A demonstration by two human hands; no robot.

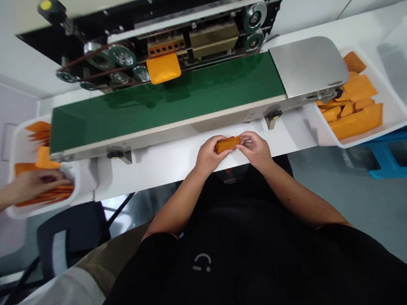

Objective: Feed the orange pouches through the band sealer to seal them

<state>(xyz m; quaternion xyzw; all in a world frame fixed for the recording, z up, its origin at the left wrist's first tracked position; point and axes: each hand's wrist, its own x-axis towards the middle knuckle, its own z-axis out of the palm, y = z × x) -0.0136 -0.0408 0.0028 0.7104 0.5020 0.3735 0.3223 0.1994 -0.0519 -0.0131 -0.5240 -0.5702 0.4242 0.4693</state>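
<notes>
Above the front edge of the white table, my left hand (209, 155) is wrapped round the left end of some small orange pouches (228, 144), which seem to be stacked. The fingers of my right hand (256, 150) pinch their right end. Both hands are just in front of a band sealer's green conveyor belt (198, 93). Another orange pouch (164, 70) hangs in the sealer's rollers, its lower part over the belt. How many pouches I hold cannot be made out.
A white bin (394, 117) with several orange pouches stands at the belt's right end. At the left, a co-worker's hand (37, 185) reaches into another white bin (79, 183) of pouches. Knobbed brackets (272, 118) stick out below the conveyor. A blue stool (387, 154) is lower right.
</notes>
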